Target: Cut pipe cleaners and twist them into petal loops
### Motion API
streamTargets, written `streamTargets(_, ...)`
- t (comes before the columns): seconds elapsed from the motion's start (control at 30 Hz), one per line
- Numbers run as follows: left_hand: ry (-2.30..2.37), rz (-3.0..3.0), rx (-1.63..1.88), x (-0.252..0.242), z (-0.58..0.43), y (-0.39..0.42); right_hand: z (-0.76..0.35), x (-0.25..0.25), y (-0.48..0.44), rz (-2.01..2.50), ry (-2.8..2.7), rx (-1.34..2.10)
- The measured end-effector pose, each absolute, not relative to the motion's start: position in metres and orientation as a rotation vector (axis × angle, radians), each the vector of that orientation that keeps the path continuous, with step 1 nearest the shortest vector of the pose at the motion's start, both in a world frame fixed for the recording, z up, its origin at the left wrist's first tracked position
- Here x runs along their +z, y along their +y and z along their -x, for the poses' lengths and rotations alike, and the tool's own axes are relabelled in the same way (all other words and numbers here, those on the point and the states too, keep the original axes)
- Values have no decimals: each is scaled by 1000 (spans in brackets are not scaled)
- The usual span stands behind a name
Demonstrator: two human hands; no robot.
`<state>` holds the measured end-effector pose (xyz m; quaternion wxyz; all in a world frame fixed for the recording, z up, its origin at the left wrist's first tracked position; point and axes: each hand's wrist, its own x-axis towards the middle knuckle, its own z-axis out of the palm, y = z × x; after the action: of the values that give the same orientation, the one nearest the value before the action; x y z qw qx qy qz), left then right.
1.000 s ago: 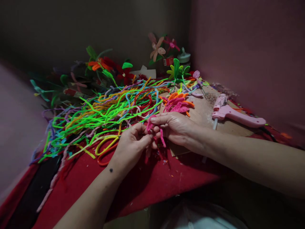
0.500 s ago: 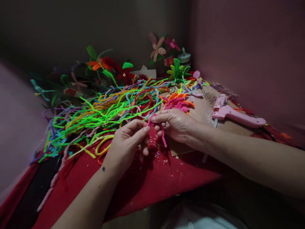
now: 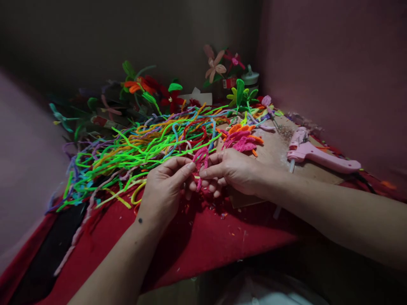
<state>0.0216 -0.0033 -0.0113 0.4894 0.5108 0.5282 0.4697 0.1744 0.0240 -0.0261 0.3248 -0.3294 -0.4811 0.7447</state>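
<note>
My left hand (image 3: 165,190) and my right hand (image 3: 233,171) meet over the red cloth (image 3: 203,241), and both pinch a bent pink pipe cleaner (image 3: 201,162) between thumb and fingers. Its looped top sticks up between my fingertips and a short tail hangs below. A big loose heap of pipe cleaners (image 3: 140,148), mostly neon green with orange, purple and blue, lies just behind my left hand. A small pile of folded pink and orange pipe cleaner pieces (image 3: 243,139) rests on a cardboard sheet (image 3: 273,154) behind my right hand.
A pink glue gun (image 3: 313,153) lies on the cardboard at the right. Finished pipe cleaner flowers (image 3: 216,65) and green leaves (image 3: 240,93) stand at the back by the wall corner. Small scraps dot the cloth. A dark strip (image 3: 47,254) lies at the lower left.
My hands have drawn closer together and lifted the pink pipe cleaner a little; its loop now stands up between my fingertips. The view has shifted slightly.
</note>
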Motion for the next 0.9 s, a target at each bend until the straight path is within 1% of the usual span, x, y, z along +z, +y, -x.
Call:
streamTargets(0.1,1270,-1197,1163,-11,-22,-2,-173,-22,21,812,-1150,1925)
streamTargets(0.23,1258,-1171,1164,-12,-21,-1,-173,-17,18,785,-1081,1635)
streamTargets(0.33,1254,-1213,1156,-12,-21,-2,-172,-15,17,800,-1173,1410)
streamTargets(0.47,1294,-1276,1157,-12,-23,-5,-173,-16,14,828,-1320,1217)
streamTargets(0.63,1343,-1323,1146,-8,-26,-8,-173,-21,11,907,-1495,882)
streamTargets(0.77,1341,-1320,1134,-8,-26,-9,-173,-24,8,888,-1607,656)
streamTargets(0.9,1363,-1377,1119,-9,-25,-8,-173,-26,5,835,-1744,534)
